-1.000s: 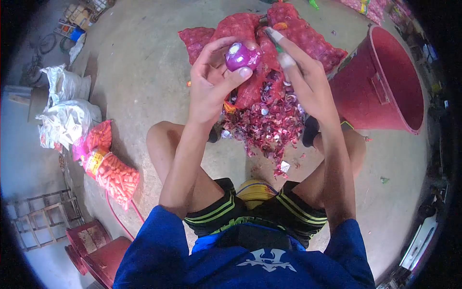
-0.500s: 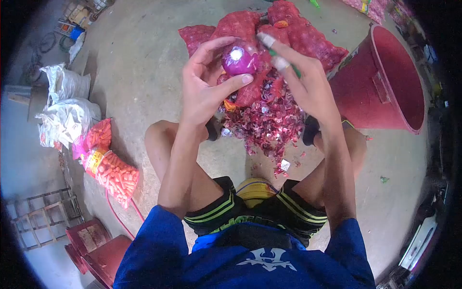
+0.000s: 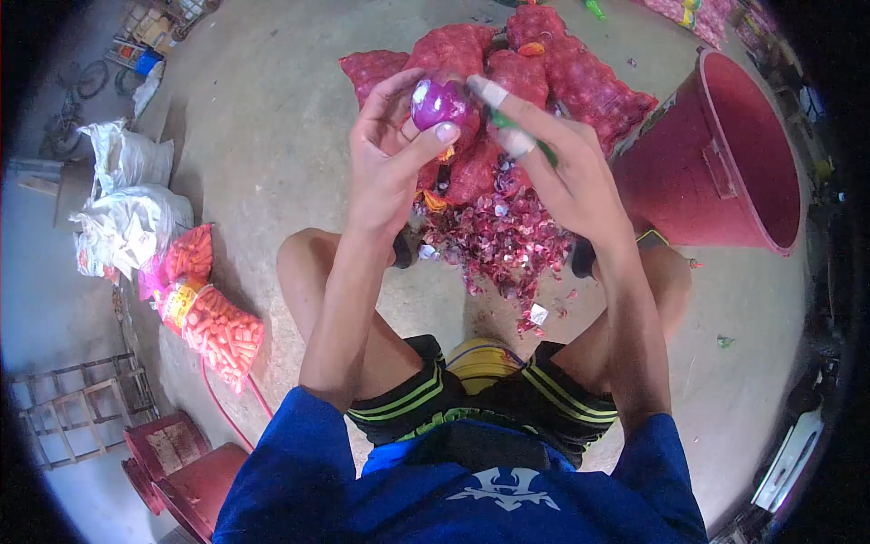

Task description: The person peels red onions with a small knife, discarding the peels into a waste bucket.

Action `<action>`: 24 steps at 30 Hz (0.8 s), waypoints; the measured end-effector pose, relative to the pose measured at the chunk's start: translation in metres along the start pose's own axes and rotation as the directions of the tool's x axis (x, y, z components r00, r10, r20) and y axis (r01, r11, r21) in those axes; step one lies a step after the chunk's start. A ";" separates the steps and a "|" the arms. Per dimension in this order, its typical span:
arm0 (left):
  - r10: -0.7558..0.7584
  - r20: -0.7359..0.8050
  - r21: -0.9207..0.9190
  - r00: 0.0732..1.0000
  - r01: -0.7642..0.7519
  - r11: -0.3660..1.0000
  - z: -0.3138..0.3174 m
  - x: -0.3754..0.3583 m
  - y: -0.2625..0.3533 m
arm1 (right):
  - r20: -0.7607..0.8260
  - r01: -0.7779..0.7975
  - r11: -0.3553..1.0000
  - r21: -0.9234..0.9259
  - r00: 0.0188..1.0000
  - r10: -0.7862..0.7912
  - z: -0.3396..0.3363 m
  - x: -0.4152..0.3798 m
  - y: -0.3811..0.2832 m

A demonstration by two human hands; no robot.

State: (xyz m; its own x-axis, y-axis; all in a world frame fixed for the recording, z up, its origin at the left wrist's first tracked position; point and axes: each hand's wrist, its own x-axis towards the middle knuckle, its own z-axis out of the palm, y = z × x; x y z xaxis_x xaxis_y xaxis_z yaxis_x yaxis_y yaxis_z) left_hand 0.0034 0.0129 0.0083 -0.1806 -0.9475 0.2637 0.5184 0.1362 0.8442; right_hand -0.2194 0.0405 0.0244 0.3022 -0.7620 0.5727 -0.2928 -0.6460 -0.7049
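Raised before me, my left hand (image 3: 388,154) is closed around a shiny purple-red onion (image 3: 437,106), its thumb pressed on the near side. My right hand (image 3: 569,168) has white wrapping on two fingers and is closed on a green-handled tool (image 3: 503,120). Its wrapped forefinger points at the onion's right side, with the fingertip area blurred. The tool's working end is hidden among these fingers. Under the hands, a pile of onion skins (image 3: 517,238) covers the floor between my feet, beside red mesh sacks (image 3: 580,68) filled with onions.
A large dark red bin (image 3: 675,186) stands tilted at the right, its mouth facing right. On the left are white sacks (image 3: 136,218) and a clear bag of orange-pink pieces (image 3: 222,331). Red containers (image 3: 204,480) lie at lower left. I sit on a yellow seat (image 3: 485,363).
Both hands have shifted slightly left and up with the onion, which has turned so its pale end faces left. My right forefinger has moved closer to the onion.
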 end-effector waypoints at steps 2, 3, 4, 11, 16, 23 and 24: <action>-0.033 0.040 -0.029 0.999 0.034 0.999 0.000 0.000 -0.001 | 0.001 -0.229 0.971 -0.074 0.973 0.230 -0.004 0.003 -0.002; -0.033 0.043 -0.029 0.999 0.034 0.999 0.001 -0.001 -0.001 | -0.001 -0.229 0.970 -0.076 0.973 0.230 -0.003 0.003 0.003; -0.043 0.067 -0.069 0.997 0.048 0.996 0.004 -0.001 -0.001 | -0.080 -0.206 0.978 -0.029 0.976 0.203 -0.001 0.004 0.009; -0.070 0.080 -0.037 0.994 0.073 0.997 0.000 -0.001 -0.001 | -0.025 -0.154 0.977 0.148 0.987 0.159 -0.005 -0.003 -0.014; -0.077 0.097 -0.094 0.992 0.086 0.992 0.002 0.000 -0.001 | 0.027 -0.103 0.989 0.105 0.995 0.101 -0.002 -0.001 -0.006; -0.077 0.066 -0.014 0.995 0.078 0.997 0.007 0.001 -0.003 | -0.160 0.013 0.995 -0.098 0.987 -0.028 0.008 0.002 0.021; -0.080 0.065 -0.016 0.995 0.081 0.997 0.008 0.001 -0.002 | -0.159 0.009 0.995 -0.099 0.987 -0.025 0.004 0.001 0.024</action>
State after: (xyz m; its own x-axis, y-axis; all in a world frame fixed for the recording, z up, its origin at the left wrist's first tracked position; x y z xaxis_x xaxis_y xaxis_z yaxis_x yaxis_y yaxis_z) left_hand -0.0047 0.0138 0.0110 -0.2755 -0.9345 0.2254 0.5155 0.0543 0.8552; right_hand -0.2230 0.0246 0.0065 0.1615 -0.7432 0.6493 -0.3779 -0.6544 -0.6550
